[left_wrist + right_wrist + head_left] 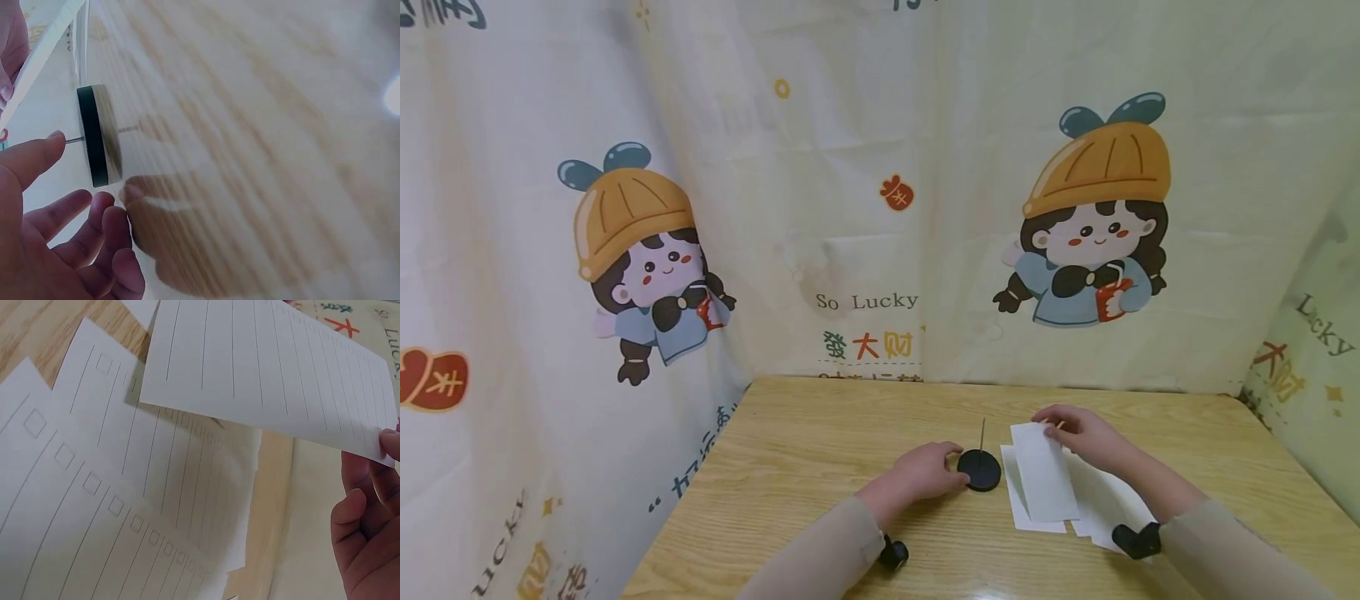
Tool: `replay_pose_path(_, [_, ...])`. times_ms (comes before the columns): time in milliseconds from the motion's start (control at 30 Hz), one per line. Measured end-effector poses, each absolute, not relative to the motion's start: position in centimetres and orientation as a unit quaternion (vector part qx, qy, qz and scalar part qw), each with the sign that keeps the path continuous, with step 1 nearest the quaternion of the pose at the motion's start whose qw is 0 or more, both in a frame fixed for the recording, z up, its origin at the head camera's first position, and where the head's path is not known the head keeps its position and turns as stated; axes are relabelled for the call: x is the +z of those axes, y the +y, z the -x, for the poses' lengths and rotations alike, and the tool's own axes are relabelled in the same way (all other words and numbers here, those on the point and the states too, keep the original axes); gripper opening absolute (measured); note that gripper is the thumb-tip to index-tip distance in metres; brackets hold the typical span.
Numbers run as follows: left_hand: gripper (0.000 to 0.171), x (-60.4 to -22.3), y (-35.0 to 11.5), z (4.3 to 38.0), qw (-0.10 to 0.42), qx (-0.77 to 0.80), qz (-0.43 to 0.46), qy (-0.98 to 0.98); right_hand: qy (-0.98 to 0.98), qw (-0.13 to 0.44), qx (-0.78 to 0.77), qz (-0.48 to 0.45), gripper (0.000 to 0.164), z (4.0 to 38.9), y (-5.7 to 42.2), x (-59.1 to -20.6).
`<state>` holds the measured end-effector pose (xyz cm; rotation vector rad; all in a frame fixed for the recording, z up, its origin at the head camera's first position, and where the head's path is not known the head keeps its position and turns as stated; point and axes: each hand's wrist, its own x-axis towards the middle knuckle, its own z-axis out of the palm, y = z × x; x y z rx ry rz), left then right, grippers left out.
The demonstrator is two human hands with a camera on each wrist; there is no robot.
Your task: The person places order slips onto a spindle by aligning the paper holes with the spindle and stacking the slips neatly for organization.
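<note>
Right grip (1086, 437) has its pinch, folks: thumb on one face, fingertips behind, nipping the end of a white sheet (1045, 475) that points to the counter's back edge. That sheet sits aslant, its pinched end up, covering part of the loose papers (1108, 504) on the right half of the counter (820, 467). Whether its lower end touches them, I can't tell. From the right wrist, look at the print: thin parallel lines across the pinched one, and lines tipped with little squares on those below!

Over on the other side, left grip (921, 471) is loosely spread, thumb well apart from softly bent fingers, right at the side of the round black base (979, 477) that faces the counter's left edge. Fingertips just beside the rim; contact is too close to call. The base lies flat, about midway between the counter's left and right edges, just beside the papers, and up from it stands a thin metal spike (982, 435), bare and upright.

Both arms wear beige sleeves (820, 554), and behind the counter's back edge hangs a cream curtain (850, 125) with cartoon figures in orange hats.
</note>
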<state>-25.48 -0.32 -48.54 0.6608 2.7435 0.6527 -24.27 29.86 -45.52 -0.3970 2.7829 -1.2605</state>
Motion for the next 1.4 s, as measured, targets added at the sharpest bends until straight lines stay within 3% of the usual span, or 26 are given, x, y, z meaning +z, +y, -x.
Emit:
replay_pose_path(767, [0.036, -45.6, -1.3, 24.4, 0.074, 0.342, -0.197, 0.916, 0.879, 0.014, -0.46, 0.125, 0.032, 22.6, 27.6, -42.4])
replay_pose_path(1400, [0.022, -42.7, 1.1, 24.5, 0.039, 0.423, -0.183, 0.887, 0.864, 0.009, -0.483, 0.141, 0.034, 23.3, 25.5, -42.1])
